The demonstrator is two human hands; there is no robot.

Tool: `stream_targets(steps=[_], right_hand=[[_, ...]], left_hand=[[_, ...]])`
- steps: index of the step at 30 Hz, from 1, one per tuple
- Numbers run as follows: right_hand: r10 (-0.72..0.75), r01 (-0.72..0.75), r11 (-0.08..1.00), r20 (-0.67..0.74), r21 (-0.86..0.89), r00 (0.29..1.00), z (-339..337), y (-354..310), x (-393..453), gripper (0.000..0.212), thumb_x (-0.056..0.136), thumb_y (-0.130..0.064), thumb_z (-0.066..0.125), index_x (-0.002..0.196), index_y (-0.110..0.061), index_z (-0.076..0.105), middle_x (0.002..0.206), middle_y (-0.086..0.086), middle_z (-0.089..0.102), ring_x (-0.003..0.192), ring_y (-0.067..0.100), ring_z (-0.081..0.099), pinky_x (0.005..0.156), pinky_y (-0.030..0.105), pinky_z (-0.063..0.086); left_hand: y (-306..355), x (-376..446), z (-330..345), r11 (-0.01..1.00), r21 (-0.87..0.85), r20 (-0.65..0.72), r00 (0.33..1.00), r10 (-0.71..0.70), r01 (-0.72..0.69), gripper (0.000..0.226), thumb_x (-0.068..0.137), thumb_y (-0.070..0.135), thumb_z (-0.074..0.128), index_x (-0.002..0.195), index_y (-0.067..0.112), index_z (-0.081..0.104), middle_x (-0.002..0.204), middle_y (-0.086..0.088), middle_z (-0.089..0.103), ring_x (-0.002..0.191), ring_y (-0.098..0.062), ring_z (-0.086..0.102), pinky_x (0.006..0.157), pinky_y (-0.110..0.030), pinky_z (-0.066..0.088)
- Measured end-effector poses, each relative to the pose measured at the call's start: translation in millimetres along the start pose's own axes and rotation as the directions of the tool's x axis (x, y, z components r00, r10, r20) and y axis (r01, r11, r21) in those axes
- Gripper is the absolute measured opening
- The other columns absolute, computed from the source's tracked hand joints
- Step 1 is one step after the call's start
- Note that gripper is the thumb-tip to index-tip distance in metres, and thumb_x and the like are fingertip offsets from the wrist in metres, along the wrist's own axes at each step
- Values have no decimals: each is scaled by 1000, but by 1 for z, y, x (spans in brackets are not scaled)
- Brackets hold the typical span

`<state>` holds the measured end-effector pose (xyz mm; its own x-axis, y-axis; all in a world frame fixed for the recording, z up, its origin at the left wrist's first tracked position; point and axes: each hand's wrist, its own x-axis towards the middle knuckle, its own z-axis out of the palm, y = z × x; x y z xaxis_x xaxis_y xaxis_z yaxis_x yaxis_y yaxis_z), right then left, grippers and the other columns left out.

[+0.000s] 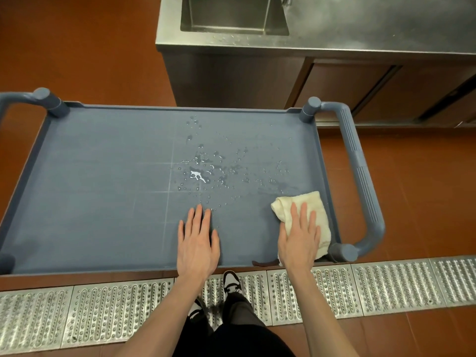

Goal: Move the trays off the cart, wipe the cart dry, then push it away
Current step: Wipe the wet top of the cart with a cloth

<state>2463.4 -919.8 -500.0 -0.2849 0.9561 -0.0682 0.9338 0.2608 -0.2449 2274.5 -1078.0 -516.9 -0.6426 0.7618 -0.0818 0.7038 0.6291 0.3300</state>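
Now the wiping is under way, and no trays show on the blue-grey plastic cart (103, 176), so that first step looks done. The right hand (298, 240) lies flat, fingers straight and slightly spread, pressing a folded cream cotton cloth (311, 202) onto the top near the cart's near right corner, close by the looped blue-grey push handle (360, 176). A flat palm like that spreads pressure across the cloth, which suits soaking up water.

The left hand (198, 240) rests open on the bare top beside the near edge, fingers straight and together, holding nothing; I'd judge it is bracing the cart so it doesn't roll under the wiping.

Ahead of both hands, a scatter of clear water droplets (206, 171) sits around the middle of the top, reaching towards the right edge, not yet wiped. The cloth will likely need to sweep forward and left.

The cart's long axis runs left to right across the view, a handle at each end, broadside to the stainless steel sink counter (360, 34) beyond its far edge.
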Motion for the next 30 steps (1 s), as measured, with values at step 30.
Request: stream_targets(steps=[30], right_hand=[[-206, 205, 978, 51, 26, 977, 28, -70, -26, 73, 100, -45, 53, 164, -29, 24, 173, 3, 18, 160, 30, 15, 124, 54, 26]], left_hand=[[4, 3, -4, 986, -164, 18, 1000, -22, 25, 65, 105, 41, 38, 164, 15, 31, 173, 1, 24, 162, -14, 13, 132, -47, 13]])
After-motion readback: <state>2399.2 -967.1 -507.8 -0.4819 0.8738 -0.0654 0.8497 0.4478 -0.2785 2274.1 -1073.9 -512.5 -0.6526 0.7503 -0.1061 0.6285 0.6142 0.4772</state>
